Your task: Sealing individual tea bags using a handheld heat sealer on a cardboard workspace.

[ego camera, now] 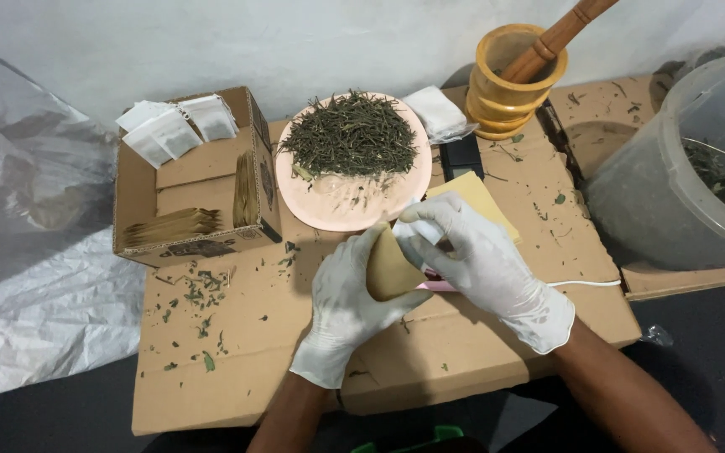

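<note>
A tan paper pouch (389,267) is gripped at centre by the gloved left hand (347,306), while a white filter sachet (419,232) is pinched by the right hand (473,256) fingers. Bare cardboard (237,352) lies at seven o'clock; the pink plate (354,205) crowds twelve o'clock.

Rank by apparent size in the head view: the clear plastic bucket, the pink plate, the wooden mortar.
1. clear plastic bucket, partly cut off by the frame
2. pink plate
3. wooden mortar
</note>
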